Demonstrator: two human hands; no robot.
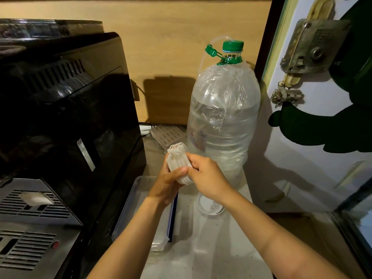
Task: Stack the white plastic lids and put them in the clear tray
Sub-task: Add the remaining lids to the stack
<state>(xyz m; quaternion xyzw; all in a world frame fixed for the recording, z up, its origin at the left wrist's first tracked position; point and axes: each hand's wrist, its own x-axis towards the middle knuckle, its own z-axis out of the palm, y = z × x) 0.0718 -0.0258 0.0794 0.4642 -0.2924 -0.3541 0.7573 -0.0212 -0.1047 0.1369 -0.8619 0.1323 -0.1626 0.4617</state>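
A stack of white plastic lids (178,162) lies on its side in the air, held between both hands above the counter. My left hand (168,184) grips the stack from below and the left. My right hand (205,176) presses on its right end with thumb and fingers. The clear tray (131,200) sits on the counter under my left wrist, with a blue-edged strip along its right side. One more lid (210,206), a clear ring shape, lies flat on the counter under my right wrist.
A large clear water bottle (223,117) with a green cap stands just behind my hands. A black coffee machine (66,109) fills the left side. A white fridge door (314,117) stands at the right. A perforated tray (168,134) lies behind the bottle.
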